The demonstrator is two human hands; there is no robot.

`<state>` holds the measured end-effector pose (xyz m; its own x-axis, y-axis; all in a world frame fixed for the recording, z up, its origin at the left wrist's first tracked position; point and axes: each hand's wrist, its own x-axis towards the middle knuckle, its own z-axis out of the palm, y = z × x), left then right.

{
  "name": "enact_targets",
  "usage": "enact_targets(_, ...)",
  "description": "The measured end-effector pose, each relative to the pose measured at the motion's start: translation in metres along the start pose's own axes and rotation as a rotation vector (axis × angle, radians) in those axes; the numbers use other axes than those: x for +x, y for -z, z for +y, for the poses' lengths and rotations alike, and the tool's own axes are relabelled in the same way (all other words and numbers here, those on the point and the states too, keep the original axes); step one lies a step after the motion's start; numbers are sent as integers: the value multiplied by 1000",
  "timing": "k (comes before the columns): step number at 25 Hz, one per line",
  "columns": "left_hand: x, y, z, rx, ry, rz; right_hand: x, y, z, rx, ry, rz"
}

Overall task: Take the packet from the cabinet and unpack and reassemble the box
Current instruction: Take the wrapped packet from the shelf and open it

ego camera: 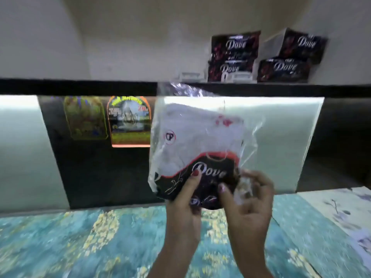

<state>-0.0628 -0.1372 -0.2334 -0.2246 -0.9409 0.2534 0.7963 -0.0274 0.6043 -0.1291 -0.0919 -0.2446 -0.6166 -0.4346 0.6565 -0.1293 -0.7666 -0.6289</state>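
- The clear plastic packet (197,145) of flattened Dove cartons is held upright at centre frame.
- The left hand (185,199) grips its lower edge, thumb on the front.
- The right hand (248,197) pinches the lower right corner.
- Assembled Dove boxes (261,57) sit on the shelf (80,87), upper right.

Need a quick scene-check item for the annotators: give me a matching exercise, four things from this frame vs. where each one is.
Things:
1. clear plastic packet
2. stacked Dove boxes
3. two stickers
4. teal patterned cloth

Places:
A. on the dark panel, left of the packet
B. on the shelf, upper right
C. spread across the bottom of the view, under the arms
D. held up by its lower end in the left hand and right hand

Pairs: 1-D, 2-B, 3-A, 4-C
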Motion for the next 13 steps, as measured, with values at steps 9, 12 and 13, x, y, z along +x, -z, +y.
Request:
enact_targets(9, -61, 159, -35, 308, 599, 189, -38, 114, 72, -425, -388, -225)
enact_targets(12, -76, 165, -39, 335, 678, 165, -40, 122, 81, -319, -678, -467)
enact_targets(13, -77, 165, -40, 361, 692, 161, -41, 124, 83, -303, -732, -500)
